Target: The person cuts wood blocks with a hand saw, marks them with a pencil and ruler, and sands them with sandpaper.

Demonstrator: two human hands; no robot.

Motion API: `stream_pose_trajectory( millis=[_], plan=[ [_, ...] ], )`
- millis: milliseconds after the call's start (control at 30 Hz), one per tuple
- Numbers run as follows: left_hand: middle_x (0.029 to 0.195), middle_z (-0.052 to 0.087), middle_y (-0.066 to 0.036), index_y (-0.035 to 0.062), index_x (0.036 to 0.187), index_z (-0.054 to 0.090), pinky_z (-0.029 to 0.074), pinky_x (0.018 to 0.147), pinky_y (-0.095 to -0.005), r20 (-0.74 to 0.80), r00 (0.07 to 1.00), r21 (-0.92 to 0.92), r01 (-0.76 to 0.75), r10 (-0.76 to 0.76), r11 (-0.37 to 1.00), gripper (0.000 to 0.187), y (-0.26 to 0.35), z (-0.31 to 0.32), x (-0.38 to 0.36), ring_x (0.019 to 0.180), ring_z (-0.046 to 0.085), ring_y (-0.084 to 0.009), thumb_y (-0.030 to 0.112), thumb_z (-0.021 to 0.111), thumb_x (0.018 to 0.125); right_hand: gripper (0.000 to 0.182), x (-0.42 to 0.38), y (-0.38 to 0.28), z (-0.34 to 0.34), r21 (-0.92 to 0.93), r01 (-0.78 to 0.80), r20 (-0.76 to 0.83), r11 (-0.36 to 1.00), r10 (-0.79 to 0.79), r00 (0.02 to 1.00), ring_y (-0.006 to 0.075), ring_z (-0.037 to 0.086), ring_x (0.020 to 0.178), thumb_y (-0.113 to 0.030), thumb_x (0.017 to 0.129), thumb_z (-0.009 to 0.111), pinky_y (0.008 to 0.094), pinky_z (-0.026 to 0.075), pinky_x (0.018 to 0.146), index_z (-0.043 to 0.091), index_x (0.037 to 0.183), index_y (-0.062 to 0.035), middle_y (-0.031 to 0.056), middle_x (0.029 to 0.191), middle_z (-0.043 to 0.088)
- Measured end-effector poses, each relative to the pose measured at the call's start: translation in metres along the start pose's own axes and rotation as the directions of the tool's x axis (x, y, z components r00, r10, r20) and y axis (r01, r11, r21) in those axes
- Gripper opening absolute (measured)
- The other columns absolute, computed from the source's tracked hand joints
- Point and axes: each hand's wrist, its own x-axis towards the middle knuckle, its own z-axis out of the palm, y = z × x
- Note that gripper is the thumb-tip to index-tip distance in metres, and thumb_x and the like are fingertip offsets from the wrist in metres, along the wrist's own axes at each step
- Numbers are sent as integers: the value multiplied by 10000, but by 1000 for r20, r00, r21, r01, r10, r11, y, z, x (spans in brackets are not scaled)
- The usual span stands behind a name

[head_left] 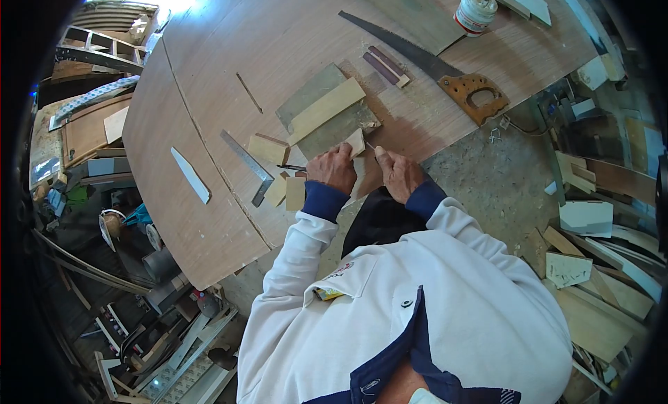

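My left hand [332, 169] is closed around a small pale wood block [356, 144] at the table's near edge. My right hand [399, 176] is pinched just to the right of it, with a thin tool tip [369, 145] pointing at the block; its kind is too small to make out. A dark pencil-like stick [292, 168] lies against my left hand. Beyond both hands a long pale wood strip [327, 112] rests on a grey board [298, 101]. Left of my left hand lie a wood block [268, 149], two small wood pieces [295, 194] and a try square [248, 160].
A handsaw [417, 56] with a wooden handle lies at the right of the table [209, 98]. Near it are dark reddish wood strips [386, 65] and a white glue jar [476, 13]. A pointed white piece [190, 174] lies left. Offcuts [591, 313] are stacked on the floor.
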Motion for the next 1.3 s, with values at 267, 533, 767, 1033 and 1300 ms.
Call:
stream_pose_trajectory(
  millis=[267, 533, 767, 1033, 1300],
  plan=[
    [792, 675, -118, 113, 852, 586, 505, 594, -457, 16, 1000, -6, -3, 3, 1000, 67, 0, 0, 2, 686, 652, -359, 153, 573, 800, 575, 2, 17, 9, -12, 12, 21, 1000, -12, 1000, 462, 584, 903, -479, 984, 320, 453, 471, 787, 623, 950, 8, 284, 901, 623],
    [777, 672, -117, 113, 848, 582, 503, 587, -458, 13, 1000, -38, -18, 18, 999, 61, -3, -2, 5, 683, 651, -355, 151, 569, 802, 558, 0, 9, 10, 146, 9, 6, 989, -10, 1000, 452, 570, 951, -454, 991, 321, 425, 465, 806, 624, 1024, 13, 284, 967, 617],
    [778, 671, -121, 119, 857, 589, 505, 584, -459, 38, 999, -31, -33, 34, 999, 74, -6, -4, 8, 675, 651, -357, 164, 572, 800, 554, 8, 8, 14, -11, -35, -10, 999, 35, 999, 469, 575, 925, -457, 991, 321, 446, 473, 774, 631, 1023, 1, 291, 932, 616],
    [767, 674, -120, 117, 848, 602, 513, 597, -467, 74, 997, -22, -4, 6, 1000, 77, -4, -8, 9, 687, 654, -356, 147, 564, 788, 661, 9, -5, 5, -16, -71, 34, 997, 72, 997, 484, 576, 938, -543, 969, 275, 493, 463, 835, 632, 942, 13, 306, 938, 621],
    [769, 676, -121, 113, 845, 597, 514, 602, -468, 99, 995, -24, -6, 9, 1000, 73, -4, -7, 9, 686, 654, -364, 144, 560, 790, 669, 11, -11, 1, -128, -97, 65, 987, 106, 992, 486, 579, 938, -538, 969, 268, 507, 456, 854, 635, 919, 19, 305, 939, 623]
  ],
)
